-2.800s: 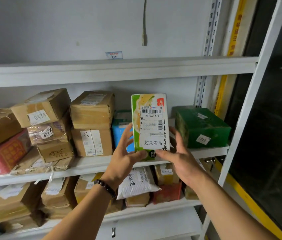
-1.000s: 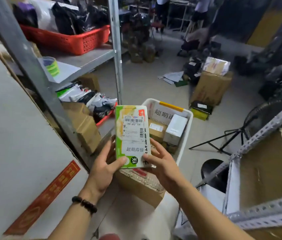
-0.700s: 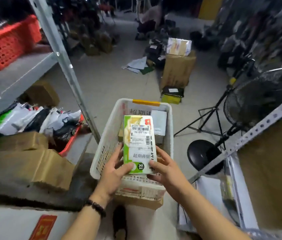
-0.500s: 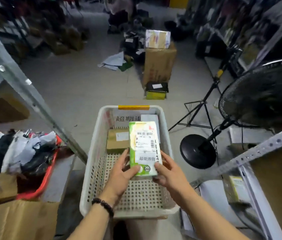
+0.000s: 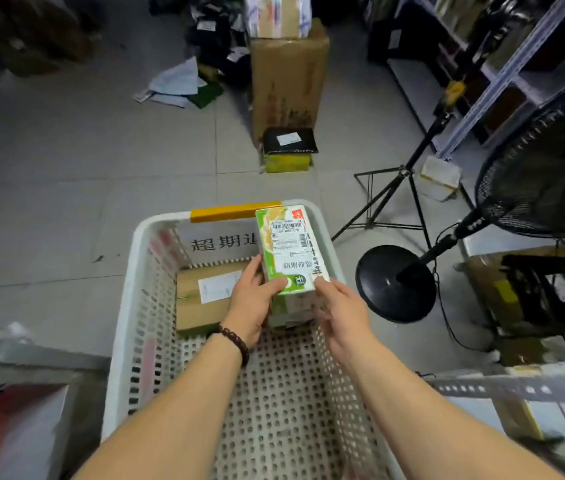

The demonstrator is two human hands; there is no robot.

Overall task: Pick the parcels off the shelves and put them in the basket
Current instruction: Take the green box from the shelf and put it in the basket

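Green parcel (image 5: 288, 251) is held label-up over the far right part of the basket (image 5: 128, 306), not yet set down. Risks: it's close to the right wall, so a sloppy release could clip the rim and tip it onto the floor. Let go from height, it could land on edge against the brown box (image 5: 201, 299) just to its left. Left hand (image 5: 251, 303) clamps the lower left edge, thumb on the face. Right hand (image 5: 340, 306) pinches the lower right corner. Both hands grip the near end, with the parcel extending away from them.

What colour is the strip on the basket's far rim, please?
Yellow strip, clearest in the head view.
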